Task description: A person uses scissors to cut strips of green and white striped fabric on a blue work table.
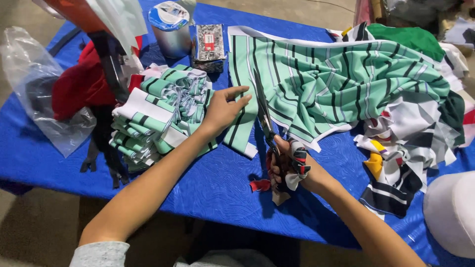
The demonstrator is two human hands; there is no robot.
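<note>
- Far left on the blue desk (217,188): clear plastic bag (34,84) and red cloth (79,86), well apart from the cut line; best left there, out of the way.
- Next along: stack of cut green-striped strips (158,116), folded and piled just beside the left forearm; worth keeping tidy so a fresh strip drops clear of it.
- Behind the stack: metal tin (170,29) and small patterned box (209,44), near the far end of the fabric but not touching the blades.
- Left hand (225,110): grip spread flat, fingers extended, pressing down the narrow strip of green-striped fabric (336,84) just left of the blades. Good to keep that pressure even and close to the cut, with fingertips staying outside the blade path.
- Scissors (264,118): long dark blades lying along the stripes, pointing away from the body, tips well into the cloth. Judged best practice: follow one dark stripe as a guide, use long strokes, avoid closing fully at the tips so the edge stays smooth.
- Right hand (289,165): grip pressed together around the cloth-wrapped scissor handles, low near the desk. Steadier if the lower blade slides on the surface.
- Right side: bulk of the fabric bunched over black-white-patterned cloth (405,133); likely to drag, so smoothing it first would help.
</note>
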